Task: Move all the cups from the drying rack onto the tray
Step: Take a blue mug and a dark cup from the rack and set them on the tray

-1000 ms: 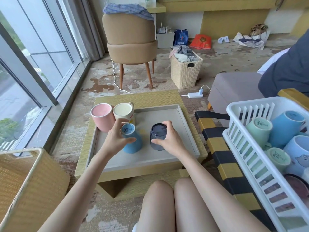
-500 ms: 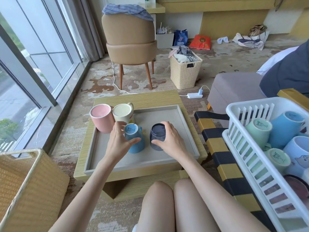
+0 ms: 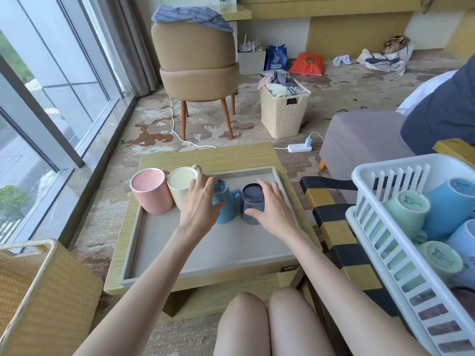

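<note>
A grey tray [image 3: 205, 250] lies on a low wooden table [image 3: 205, 155]. Along its far left stand an upturned pink cup [image 3: 151, 192] and a cream mug [image 3: 180, 187]. My left hand [image 3: 199, 204] grips an upturned blue mug [image 3: 227, 205] right beside the cream mug. My right hand [image 3: 273, 209] holds an upturned dark grey cup [image 3: 253, 202] next to the blue one. Both cups stand on the tray. At the right, the white drying rack [image 3: 377, 247] holds two green cups [image 3: 408, 209] [image 3: 442, 258], a blue cup [image 3: 452, 201] and a pale blue cup [image 3: 465, 240].
The rack sits on a black-and-yellow striped bench [image 3: 334, 227]. A wicker basket [image 3: 38, 291] stands at the lower left, by the window wall. Beyond the table are a tan chair [image 3: 198, 68], a laundry basket [image 3: 284, 109] and a grey ottoman [image 3: 359, 140]. My knees [image 3: 264, 322] are below the table.
Both hands slid their cups toward the tray's far side. The blue mug moved up beside the cream mug, and the dark cup moved back with it.
</note>
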